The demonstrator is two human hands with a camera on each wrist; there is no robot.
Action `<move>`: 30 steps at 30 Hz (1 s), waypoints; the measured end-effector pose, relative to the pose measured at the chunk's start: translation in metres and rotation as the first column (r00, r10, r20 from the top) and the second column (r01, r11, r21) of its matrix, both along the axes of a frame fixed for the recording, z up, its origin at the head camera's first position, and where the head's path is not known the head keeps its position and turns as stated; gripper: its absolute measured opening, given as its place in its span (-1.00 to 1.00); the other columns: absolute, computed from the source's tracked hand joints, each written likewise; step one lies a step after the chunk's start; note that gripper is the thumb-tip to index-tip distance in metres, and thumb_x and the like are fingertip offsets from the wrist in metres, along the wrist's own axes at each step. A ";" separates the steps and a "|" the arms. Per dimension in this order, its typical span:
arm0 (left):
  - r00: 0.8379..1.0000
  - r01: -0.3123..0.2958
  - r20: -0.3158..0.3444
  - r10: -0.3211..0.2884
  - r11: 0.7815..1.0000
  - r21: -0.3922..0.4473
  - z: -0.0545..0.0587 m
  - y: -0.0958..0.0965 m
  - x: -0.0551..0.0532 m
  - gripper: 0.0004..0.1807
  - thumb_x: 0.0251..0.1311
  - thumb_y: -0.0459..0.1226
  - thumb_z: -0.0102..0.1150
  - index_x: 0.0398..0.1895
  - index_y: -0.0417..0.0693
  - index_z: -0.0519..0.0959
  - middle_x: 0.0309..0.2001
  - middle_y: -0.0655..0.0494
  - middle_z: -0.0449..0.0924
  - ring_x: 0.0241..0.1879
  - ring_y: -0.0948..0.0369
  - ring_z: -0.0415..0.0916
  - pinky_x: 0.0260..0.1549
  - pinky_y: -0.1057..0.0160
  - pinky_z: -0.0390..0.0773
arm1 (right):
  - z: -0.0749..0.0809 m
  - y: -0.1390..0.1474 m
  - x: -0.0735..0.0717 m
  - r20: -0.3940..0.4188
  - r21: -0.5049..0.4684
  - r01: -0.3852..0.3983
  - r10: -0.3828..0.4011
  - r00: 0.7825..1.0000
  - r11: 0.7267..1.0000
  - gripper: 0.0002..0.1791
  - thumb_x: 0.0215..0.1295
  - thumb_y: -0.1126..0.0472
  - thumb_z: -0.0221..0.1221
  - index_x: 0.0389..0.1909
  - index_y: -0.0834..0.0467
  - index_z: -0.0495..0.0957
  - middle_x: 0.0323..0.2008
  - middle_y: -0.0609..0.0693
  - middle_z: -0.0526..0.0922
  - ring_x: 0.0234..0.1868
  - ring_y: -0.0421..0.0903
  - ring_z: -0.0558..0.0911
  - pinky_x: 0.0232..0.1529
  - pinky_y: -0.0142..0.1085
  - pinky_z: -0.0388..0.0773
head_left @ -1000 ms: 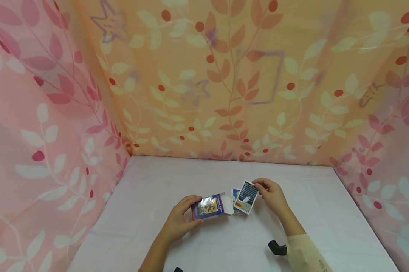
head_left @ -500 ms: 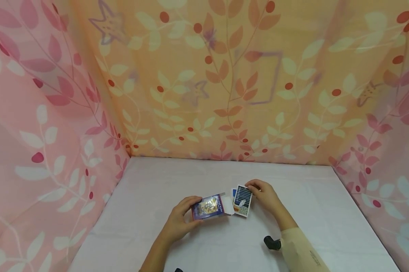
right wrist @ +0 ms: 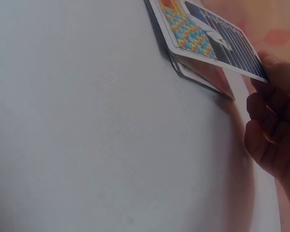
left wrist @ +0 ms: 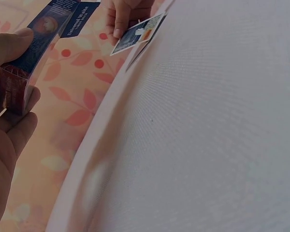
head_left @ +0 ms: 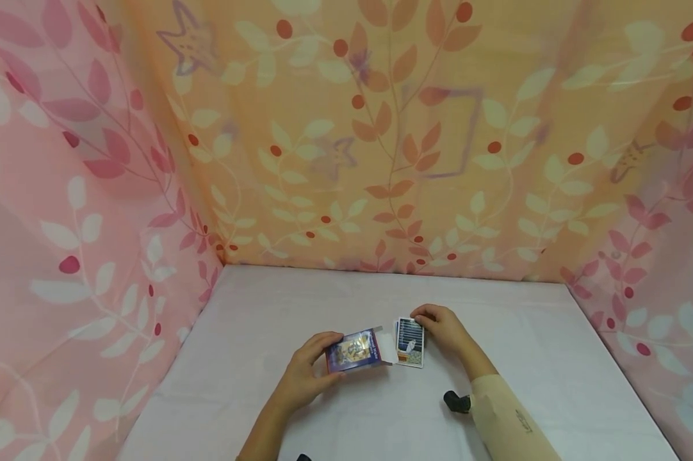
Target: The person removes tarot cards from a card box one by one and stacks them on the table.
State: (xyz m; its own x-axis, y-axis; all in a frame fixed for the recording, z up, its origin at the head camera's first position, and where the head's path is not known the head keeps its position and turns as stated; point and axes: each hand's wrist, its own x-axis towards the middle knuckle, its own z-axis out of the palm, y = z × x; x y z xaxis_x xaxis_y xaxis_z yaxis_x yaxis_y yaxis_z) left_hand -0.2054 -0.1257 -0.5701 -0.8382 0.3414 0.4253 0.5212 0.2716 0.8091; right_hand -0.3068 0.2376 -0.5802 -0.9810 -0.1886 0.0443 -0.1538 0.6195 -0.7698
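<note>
My left hand (head_left: pixel 306 374) grips a purple-blue tarot card box (head_left: pixel 352 351) by its closed end, thumb on one side and fingers on the other. Its white end flap (head_left: pixel 387 347) hangs open toward the right, and "Universal Waite" is printed on the blue flap (left wrist: pixel 79 19) in the left wrist view. Between thumb and fingers, my right hand (head_left: pixel 447 330) pinches a tarot card (head_left: pixel 410 342) at its upper right corner. That card, dark with stripes and a white-bordered picture, tilts over other cards (right wrist: pixel 203 79) lying on the table, which it mostly covers in the head view.
White cloth covers the table (head_left: pixel 254 307). An orange leaf-patterned curtain (head_left: pixel 323 192) stands along the back edge, with pink curtains (head_left: pixel 104 269) at both sides. A black fitting (head_left: pixel 457 402) sticks out beside the right sleeve (head_left: pixel 510 416).
My right hand has moved left and slightly down with the card, turning it more upright and bringing it over the cards beneath. The left hand and the box have stayed nearly still.
</note>
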 end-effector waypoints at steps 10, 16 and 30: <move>1.000 0.012 0.002 -0.012 1.000 0.009 -0.003 -0.003 -0.002 -0.19 -0.07 -0.37 0.63 0.35 0.00 0.51 0.31 0.18 0.50 0.33 0.08 0.47 0.31 0.07 0.53 | -0.003 0.001 -0.005 0.034 -0.029 -0.009 0.010 0.999 1.000 -0.84 0.51 0.13 0.18 -0.08 0.02 0.71 -0.17 -0.11 0.73 -0.10 -0.08 0.58 0.02 -0.21 0.55; 1.000 -0.002 0.020 0.002 1.000 0.007 -0.005 -0.003 -0.002 -0.18 -0.09 -0.41 0.62 0.35 0.00 0.51 0.31 0.18 0.50 0.33 0.08 0.47 0.32 0.02 0.52 | -0.006 -0.001 -0.008 0.048 -0.011 -0.004 0.004 0.999 1.000 -0.83 0.54 0.14 0.14 -0.09 0.02 0.71 -0.14 -0.10 0.73 -0.05 -0.08 0.59 0.12 -0.10 0.58; 1.000 0.019 0.002 -0.019 1.000 0.008 -0.005 -0.005 -0.004 -0.19 -0.03 -0.35 0.61 0.37 0.02 0.50 0.33 0.22 0.49 0.34 0.10 0.46 0.33 0.11 0.51 | -0.011 -0.004 -0.012 0.090 0.047 0.020 -0.024 0.996 0.999 -0.81 0.51 0.03 0.18 -0.06 0.00 0.69 -0.12 -0.11 0.72 -0.03 -0.10 0.60 0.27 0.02 0.54</move>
State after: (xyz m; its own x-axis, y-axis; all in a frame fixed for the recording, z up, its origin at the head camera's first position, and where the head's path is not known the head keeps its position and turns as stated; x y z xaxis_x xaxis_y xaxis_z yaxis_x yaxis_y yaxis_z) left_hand -0.2090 -0.1308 -0.5755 -0.8322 0.3542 0.4266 0.5249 0.2553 0.8119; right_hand -0.3186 0.2331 -0.5907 -0.9845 -0.1671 -0.0531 -0.0710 0.6566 -0.7509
